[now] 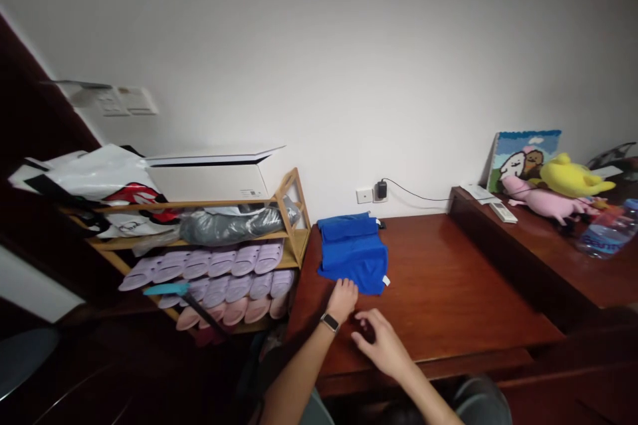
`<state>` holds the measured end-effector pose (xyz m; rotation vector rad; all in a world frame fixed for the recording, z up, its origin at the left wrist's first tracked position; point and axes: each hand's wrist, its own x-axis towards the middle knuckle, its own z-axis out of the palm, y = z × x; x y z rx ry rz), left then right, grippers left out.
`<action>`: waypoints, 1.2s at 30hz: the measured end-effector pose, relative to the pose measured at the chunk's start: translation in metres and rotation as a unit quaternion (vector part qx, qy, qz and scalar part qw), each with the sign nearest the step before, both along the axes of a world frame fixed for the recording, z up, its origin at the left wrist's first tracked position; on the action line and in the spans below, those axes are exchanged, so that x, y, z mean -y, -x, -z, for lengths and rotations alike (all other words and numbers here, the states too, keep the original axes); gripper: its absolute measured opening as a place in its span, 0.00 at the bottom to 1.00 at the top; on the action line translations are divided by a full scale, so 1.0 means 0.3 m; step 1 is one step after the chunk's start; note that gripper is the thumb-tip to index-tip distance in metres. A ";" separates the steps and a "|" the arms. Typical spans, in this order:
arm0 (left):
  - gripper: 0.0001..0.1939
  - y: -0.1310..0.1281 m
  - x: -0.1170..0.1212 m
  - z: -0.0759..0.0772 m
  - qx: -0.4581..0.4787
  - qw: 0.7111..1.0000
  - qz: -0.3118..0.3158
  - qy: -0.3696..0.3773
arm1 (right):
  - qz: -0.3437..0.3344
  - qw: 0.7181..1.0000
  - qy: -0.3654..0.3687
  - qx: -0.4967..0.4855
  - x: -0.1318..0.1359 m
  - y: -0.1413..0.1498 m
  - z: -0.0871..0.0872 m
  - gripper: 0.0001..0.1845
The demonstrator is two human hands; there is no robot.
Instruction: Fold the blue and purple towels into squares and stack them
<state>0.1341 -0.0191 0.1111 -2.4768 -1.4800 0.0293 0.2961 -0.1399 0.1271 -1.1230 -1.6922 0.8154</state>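
A blue cloth (355,251) with white tags at its right side lies on the left part of the reddish-brown wooden desk (433,292); its far part is folded into layers. My left hand (343,300), a watch (329,322) on its wrist, is at the cloth's near edge with fingers curled together, apparently gripping it; the fingertips are partly hidden. Just right of it and nearer to me, my right hand (383,344) hovers over the desk. Its thumb and fingers are curved and apart, and nothing shows between them.
At the left stands a wooden rack (294,212) of purple and pink slippers (244,259), with a white box (209,179) on top. A raised ledge on the right bears plush toys (573,176), a remote (503,212) and a bottle (605,236). A black plug (382,189) sits in the wall.
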 end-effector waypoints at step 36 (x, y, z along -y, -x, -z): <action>0.18 -0.316 0.280 -0.499 -0.016 0.965 0.206 -0.160 | 0.086 0.960 -0.250 -0.098 0.253 0.045 -0.272 0.10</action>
